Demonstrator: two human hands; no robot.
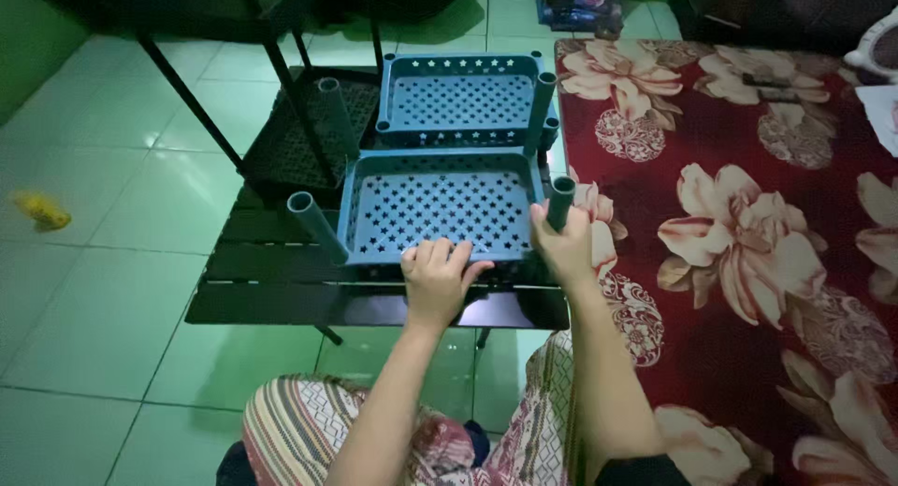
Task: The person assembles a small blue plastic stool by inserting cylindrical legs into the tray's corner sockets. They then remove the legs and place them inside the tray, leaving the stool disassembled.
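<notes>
A blue plastic rack tray with star-shaped holes lies on a low dark table. My left hand grips the tray's near rim. My right hand is closed around a grey-blue tube leg standing at the tray's near right corner. Another tube leg juts from the near left corner, tilted outward. A second blue tray sits just behind the first, with tube legs at its corners.
A red floral mattress or carpet lies to the right. Black metal frame legs and a dark mesh shelf stand behind the table on the green tiled floor. A small yellow object lies at left. My striped-clothed knees are below.
</notes>
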